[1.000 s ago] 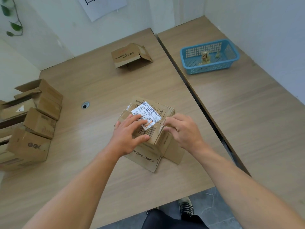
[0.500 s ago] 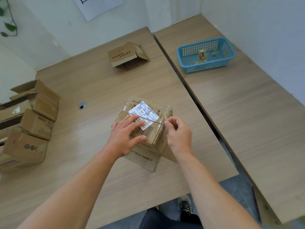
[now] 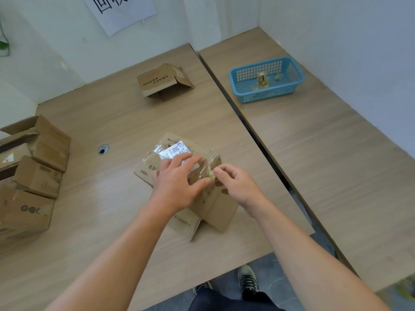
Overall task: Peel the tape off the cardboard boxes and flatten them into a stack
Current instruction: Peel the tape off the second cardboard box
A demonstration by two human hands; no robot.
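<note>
A small cardboard box (image 3: 215,207) with a white shipping label (image 3: 174,151) stands near the table's front edge, its lower flaps splayed out. My left hand (image 3: 177,178) presses flat on the box's top, fingers spread over the label. My right hand (image 3: 233,184) pinches a crumpled strip of clear tape (image 3: 210,171) at the box's right top edge. Part of the box's top is hidden under my hands.
A partly collapsed box (image 3: 162,83) lies at the back of the table. Several boxes (image 3: 33,176) are piled at the left edge. A blue basket (image 3: 267,80) with tape scraps sits on the right-hand table. A cable hole (image 3: 102,149) is left of the box.
My right hand has pulled the tape up off the box's right edge into a bunched strip. My left hand slid slightly farther over the label. The camera moved closer.
</note>
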